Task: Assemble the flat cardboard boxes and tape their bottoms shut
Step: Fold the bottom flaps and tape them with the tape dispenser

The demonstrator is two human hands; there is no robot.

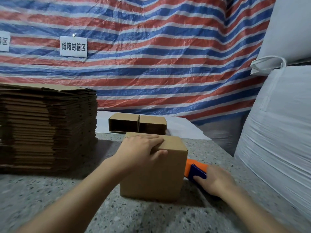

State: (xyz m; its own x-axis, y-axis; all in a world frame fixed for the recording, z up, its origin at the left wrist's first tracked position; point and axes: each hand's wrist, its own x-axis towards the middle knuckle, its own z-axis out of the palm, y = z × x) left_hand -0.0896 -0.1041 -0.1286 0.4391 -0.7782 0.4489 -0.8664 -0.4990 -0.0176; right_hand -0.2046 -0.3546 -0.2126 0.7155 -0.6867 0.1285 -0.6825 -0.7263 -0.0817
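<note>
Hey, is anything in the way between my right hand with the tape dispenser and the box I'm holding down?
Nothing visible. The right hand holds the orange and blue tape dispenser right at the right side of the assembled box, with no object between them. The left hand presses on the box's top, clear of that side.

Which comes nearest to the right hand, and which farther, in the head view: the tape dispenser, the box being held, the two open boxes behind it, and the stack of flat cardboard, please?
From the right hand:
1. Tape dispenser, under its fingers.
2. Held box, just left of it, pressed by the left hand.
3. Two open boxes, behind the held box.
4. Flat cardboard stack, far left.
</note>
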